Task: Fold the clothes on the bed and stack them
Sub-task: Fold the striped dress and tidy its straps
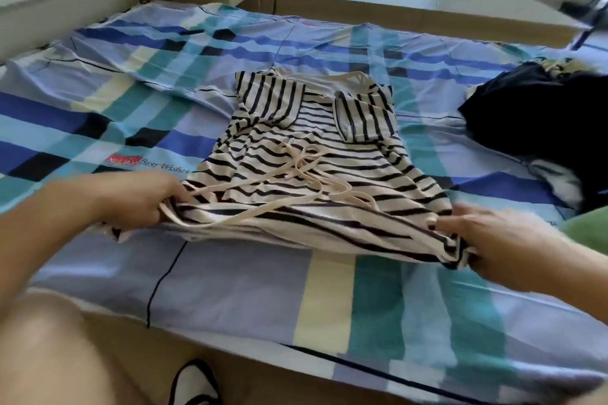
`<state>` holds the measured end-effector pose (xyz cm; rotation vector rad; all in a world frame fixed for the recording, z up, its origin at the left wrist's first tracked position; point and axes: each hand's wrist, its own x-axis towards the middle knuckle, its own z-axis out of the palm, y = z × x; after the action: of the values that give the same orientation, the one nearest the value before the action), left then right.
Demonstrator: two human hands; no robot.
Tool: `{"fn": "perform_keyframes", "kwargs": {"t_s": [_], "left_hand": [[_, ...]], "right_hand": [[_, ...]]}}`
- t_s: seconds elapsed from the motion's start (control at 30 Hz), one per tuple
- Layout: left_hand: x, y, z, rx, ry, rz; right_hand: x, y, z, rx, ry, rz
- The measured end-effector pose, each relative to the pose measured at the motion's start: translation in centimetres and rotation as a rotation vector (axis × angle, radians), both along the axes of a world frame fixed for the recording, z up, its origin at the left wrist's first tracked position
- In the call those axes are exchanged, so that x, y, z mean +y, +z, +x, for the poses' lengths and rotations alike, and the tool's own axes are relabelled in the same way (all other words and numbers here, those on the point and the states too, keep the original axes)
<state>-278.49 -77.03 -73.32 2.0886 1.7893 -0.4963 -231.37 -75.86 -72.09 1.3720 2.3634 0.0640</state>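
Observation:
A cream dress with black stripes lies in the middle of the bed, both short sleeves folded inward over its chest. Cream drawstrings trail loose across its waist. My left hand grips the hem's left corner and my right hand grips the hem's right corner. Between them the hem is raised a little off the sheet. A pile of dark navy clothes sits unfolded at the right side of the bed.
The bed carries a blue, teal and cream checked sheet. A wooden headboard stands at the far left, a low wooden desk behind the bed. A green cloth shows at the right edge. My knee and slipper are at the bottom left.

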Motion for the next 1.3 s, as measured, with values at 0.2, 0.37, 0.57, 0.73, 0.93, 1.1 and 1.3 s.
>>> {"fn": "perform_keyframes", "kwargs": {"t_s": [0.2,0.37,0.57,0.73,0.93,1.1,1.3], "left_hand": [[-0.2,0.2,0.8,0.166,0.004,-0.255],[2.7,2.1,2.7,0.111,0.008,-0.014],[11.8,-0.3,4.4,-0.248,0.091,0.211],[20.9,-3.3,4.7,-0.322,0.168,0.391],[31.4,-4.1,5.6,-0.237,0.16,0.468],[38.8,-5.8,5.8,-0.111,0.178,0.516],[44.9,-7.6,3.9,-0.041,0.284,0.428]], "right_hand": [[1.5,0.6,-0.3,-0.015,-0.113,-0.478],[7.1,2.7,-1.5,0.327,-0.21,-0.35],[17.4,-0.3,-4.7,0.781,-0.405,-0.198],[25.9,-2.8,-7.5,0.803,-0.403,-0.023],[35.9,-4.5,-9.7,0.719,-0.331,0.137],[42.0,-5.2,-9.6,0.513,-0.404,0.123],[46.7,-7.6,-9.4,0.499,-0.512,-0.085]]}}
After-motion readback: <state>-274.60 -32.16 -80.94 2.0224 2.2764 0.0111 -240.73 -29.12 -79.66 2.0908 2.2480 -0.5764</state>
